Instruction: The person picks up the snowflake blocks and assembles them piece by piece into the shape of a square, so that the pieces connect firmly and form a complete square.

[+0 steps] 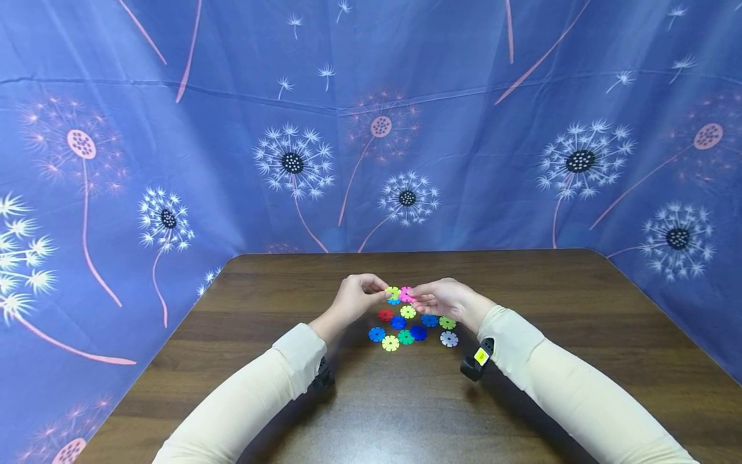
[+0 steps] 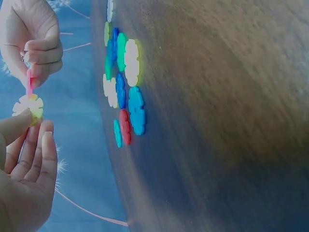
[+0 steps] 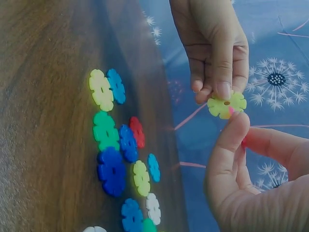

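Observation:
My left hand pinches a yellow-green notched disc between thumb and fingers, raised above the table. Against its right side stands a pink disc, pinched by my right hand. The two discs touch at their edges. In the left wrist view the pink disc is edge-on and meets the rim of the yellow one. The right wrist view has the yellow-green disc face-on, with my right thumb and finger covering most of the pink one.
On the wooden table below the hands lie several loose discs: red, blue, pale yellow, green, dark blue and white. A blue patterned cloth hangs behind the table.

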Demonstrator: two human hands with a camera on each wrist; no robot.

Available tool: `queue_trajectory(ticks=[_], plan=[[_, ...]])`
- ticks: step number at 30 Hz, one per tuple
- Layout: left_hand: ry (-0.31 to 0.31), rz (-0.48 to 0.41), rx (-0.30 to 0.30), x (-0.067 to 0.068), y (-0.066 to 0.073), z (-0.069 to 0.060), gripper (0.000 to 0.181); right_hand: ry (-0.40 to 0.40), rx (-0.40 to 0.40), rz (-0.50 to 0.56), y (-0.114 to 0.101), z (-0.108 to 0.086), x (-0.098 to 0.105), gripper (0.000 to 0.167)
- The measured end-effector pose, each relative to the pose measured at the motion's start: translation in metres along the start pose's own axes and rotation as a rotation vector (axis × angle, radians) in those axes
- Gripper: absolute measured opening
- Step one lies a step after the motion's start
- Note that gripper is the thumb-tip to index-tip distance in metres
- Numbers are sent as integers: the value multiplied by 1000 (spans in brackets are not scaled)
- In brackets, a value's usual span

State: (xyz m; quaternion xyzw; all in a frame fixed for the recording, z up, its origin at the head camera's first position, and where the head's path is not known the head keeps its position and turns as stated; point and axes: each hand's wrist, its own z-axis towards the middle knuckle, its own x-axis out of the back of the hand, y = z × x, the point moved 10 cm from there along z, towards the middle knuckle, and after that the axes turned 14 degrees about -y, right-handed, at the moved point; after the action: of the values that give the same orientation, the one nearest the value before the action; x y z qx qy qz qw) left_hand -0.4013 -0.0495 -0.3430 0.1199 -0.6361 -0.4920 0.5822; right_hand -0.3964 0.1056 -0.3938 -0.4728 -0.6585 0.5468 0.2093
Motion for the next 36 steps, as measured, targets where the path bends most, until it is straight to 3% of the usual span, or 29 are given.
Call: queue_trajectory(ticks=[10,17,26,31,36], plan=[[23,23,-55,0,9,-4,5,-16,24,79,1,1,-10,4],[49,6,-40,3,10,-7,6,-19,29,110,0,1,-14,4],[2,-27,-3,-3,8,-7,10,-18,21,125,3,-1,-12,6],[-48,-91,28,-9,2,-5,22,-37,25,146,4,-2,-13,5],[-77,-119,23,-14,3,-4,30,-46,17,153,5,-2,-15,5]])
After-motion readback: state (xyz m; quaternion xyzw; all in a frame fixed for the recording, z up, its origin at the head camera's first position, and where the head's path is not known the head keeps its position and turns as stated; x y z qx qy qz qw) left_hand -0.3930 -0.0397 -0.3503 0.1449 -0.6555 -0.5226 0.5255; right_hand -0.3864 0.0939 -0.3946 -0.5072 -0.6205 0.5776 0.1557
